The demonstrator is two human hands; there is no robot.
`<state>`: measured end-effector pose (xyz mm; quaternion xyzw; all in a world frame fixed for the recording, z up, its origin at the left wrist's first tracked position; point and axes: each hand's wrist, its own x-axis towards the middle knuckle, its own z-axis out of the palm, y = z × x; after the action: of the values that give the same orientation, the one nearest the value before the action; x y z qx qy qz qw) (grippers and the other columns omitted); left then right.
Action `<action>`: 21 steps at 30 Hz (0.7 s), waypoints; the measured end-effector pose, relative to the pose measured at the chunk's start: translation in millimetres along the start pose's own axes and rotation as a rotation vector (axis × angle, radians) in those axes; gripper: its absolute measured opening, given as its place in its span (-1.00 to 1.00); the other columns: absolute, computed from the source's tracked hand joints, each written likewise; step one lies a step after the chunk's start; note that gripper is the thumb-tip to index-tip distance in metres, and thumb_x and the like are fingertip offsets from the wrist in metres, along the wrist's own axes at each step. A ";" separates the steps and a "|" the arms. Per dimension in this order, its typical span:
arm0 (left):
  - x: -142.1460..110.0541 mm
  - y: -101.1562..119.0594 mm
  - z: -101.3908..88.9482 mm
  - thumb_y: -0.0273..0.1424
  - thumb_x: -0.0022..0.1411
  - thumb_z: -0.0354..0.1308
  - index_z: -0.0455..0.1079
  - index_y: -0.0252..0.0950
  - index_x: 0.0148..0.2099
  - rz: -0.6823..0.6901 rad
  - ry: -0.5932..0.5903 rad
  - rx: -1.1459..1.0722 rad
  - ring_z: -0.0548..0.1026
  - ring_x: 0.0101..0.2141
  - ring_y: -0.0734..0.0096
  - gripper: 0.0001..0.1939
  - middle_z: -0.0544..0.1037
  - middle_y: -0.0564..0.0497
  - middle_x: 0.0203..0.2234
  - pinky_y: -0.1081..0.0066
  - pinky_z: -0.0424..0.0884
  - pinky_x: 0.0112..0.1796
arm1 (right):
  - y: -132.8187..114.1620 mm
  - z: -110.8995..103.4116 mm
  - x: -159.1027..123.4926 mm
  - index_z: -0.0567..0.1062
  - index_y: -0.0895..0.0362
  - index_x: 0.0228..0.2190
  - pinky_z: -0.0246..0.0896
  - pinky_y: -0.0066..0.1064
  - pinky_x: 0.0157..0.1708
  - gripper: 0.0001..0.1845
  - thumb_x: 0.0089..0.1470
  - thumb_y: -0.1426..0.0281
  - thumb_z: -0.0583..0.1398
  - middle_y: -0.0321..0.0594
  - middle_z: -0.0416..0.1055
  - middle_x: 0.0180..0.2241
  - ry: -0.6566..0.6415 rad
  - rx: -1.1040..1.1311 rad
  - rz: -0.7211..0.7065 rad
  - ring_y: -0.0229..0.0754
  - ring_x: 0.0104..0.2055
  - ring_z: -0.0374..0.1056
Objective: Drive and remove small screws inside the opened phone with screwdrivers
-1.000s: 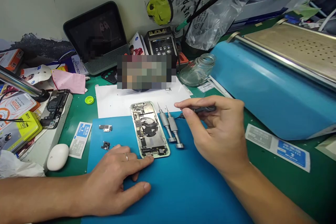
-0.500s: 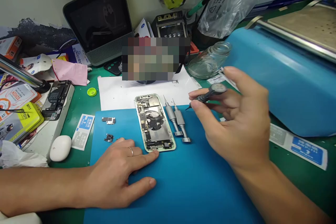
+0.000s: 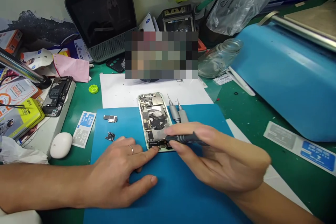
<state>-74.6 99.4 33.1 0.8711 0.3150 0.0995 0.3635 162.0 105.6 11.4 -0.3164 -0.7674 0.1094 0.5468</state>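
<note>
Two bare hands: slim black screwdriver (image 3: 187, 139), flat opened phone (image 3: 155, 120).

A: Back of the surface (image 3: 244, 119)?
B: Dark tablet (image 3: 102, 14) leaning on the wall; glass jar (image 3: 219, 59) lying on its side beside the blue machine (image 3: 283, 73).

A: Left side?
B: White mouse (image 3: 61, 145), yellow tin (image 3: 22, 117), green bottle cap (image 3: 93, 89), pink cloth (image 3: 71, 68), a second opened phone (image 3: 56, 96).

A: On the blue mat (image 3: 181, 189)?
B: Two small loose parts (image 3: 110, 119), two grey screwdrivers (image 3: 174, 112) side by side.
</note>
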 end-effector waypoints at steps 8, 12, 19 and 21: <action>0.2 0.7 -0.3 -0.18 0.57 0.06 0.39 -0.36 0.32 0.026 -0.022 0.027 0.43 -0.35 0.19 -0.54 0.55 -0.02 -0.36 0.25 0.18 -0.30 | 1.5 5.3 -6.2 0.44 -0.04 0.19 0.69 -0.32 -0.37 -0.31 0.09 0.69 0.30 -0.24 0.70 -0.24 -0.030 0.021 0.049 -0.08 -0.35 0.66; -0.8 -0.3 1.7 -0.17 0.58 0.04 0.36 -0.34 0.35 0.035 -0.012 0.035 0.45 -0.34 0.19 -0.52 0.56 -0.02 -0.36 0.24 0.20 -0.29 | 1.2 4.8 -2.4 0.50 -0.02 0.10 0.68 -0.32 -0.42 -0.42 0.11 0.66 0.30 -0.23 0.70 -0.29 -0.037 -0.036 0.034 -0.08 -0.37 0.65; 0.3 -0.1 1.7 -0.14 0.58 0.02 0.40 -0.33 0.32 0.032 -0.010 0.039 0.46 -0.35 0.19 -0.53 0.56 -0.02 -0.37 0.24 0.22 -0.29 | 1.8 5.1 -2.7 0.32 -0.03 0.32 0.65 -0.31 -0.50 -0.19 0.11 0.65 0.30 -0.21 0.71 -0.28 -0.023 -0.085 -0.025 -0.06 -0.40 0.64; 0.6 -0.4 1.4 -0.15 0.58 0.02 0.40 -0.32 0.31 0.029 -0.018 0.037 0.46 -0.36 0.20 -0.54 0.56 -0.01 -0.38 0.24 0.22 -0.31 | 2.6 4.5 -5.3 0.21 0.02 0.40 0.66 -0.28 -0.47 -0.10 0.11 0.66 0.29 -0.14 0.71 -0.26 -0.035 -0.101 -0.058 -0.03 -0.35 0.66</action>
<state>-73.8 99.1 31.8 0.8830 0.3008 0.0911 0.3486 160.0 105.2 4.3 -0.3192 -0.7902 0.0598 0.5197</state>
